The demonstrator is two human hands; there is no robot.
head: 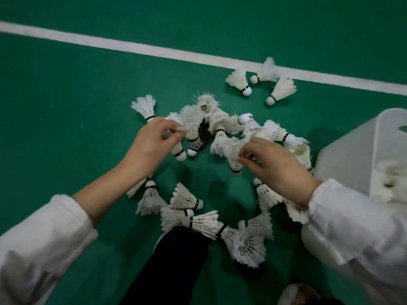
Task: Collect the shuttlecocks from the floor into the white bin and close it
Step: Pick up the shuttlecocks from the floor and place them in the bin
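Littering green court floor (66, 106) near a white line (132, 46), shuttlecocks (187, 200) surround left grip (149, 144) and right grip (279, 166), each pinching one.

White feather shuttlecocks (187, 198) with cork tips and black bands lie on their sides in a loose ring on the green floor (66, 106), many badly frayed. The left hand (152, 139) pinches the feathers of the left shuttlecock (178, 148), and the right hand (275, 164) pinches the middle shuttlecock (234, 158). Three stray shuttlecocks (239, 81) lie apart by the white line (132, 46). The translucent white bin (352, 150) sits at the right, with shuttlecocks showing inside.
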